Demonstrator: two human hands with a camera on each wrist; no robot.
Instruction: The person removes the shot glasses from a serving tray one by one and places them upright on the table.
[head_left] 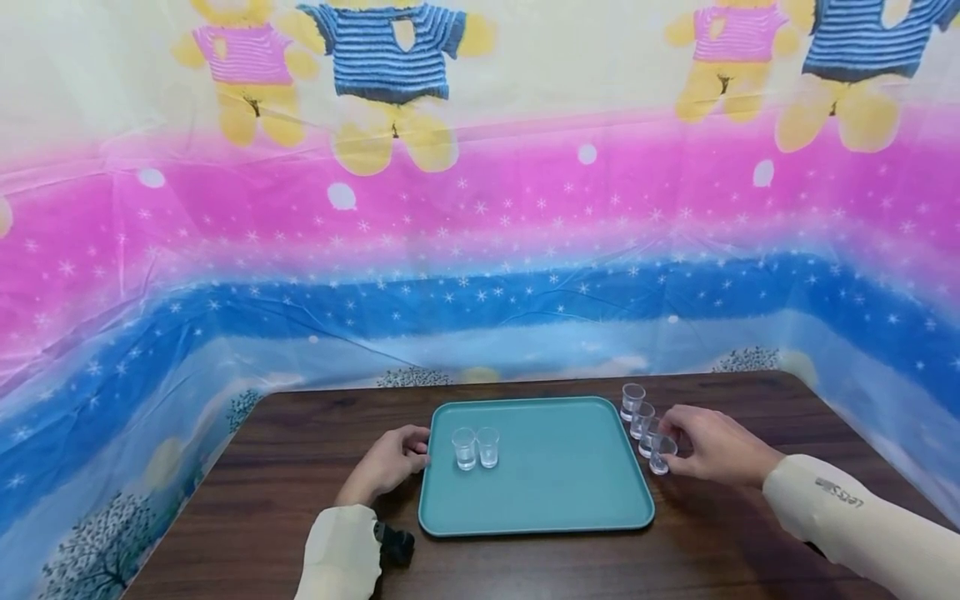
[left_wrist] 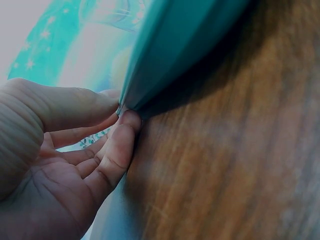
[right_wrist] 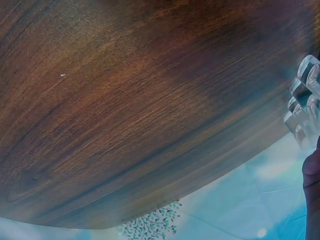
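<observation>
A teal tray (head_left: pixel 555 500) lies on the brown table, with two small clear shot glasses (head_left: pixel 465 450) side by side near its left end. My left hand (head_left: pixel 390 461) pinches the tray's left rim. In the left wrist view the thumb (left_wrist: pixel 75 106) lies on one side of that rim and fingertips on the other. A row of several more shot glasses (head_left: pixel 632 402) stands along the tray's right edge. At its near end, my right hand (head_left: pixel 716 446) holds the nearest glass (head_left: pixel 659 460) between thumb and fingers. The right wrist view catches only part of this hand beside the glasses (right_wrist: pixel 311 75).
The wood-grain table (head_left: pixel 300 467) reaches back to a printed cloth (head_left: pixel 420 308) hung around it. A black device (head_left: pixel 395 546) sits at the left wrist. The row of glasses stands very close together.
</observation>
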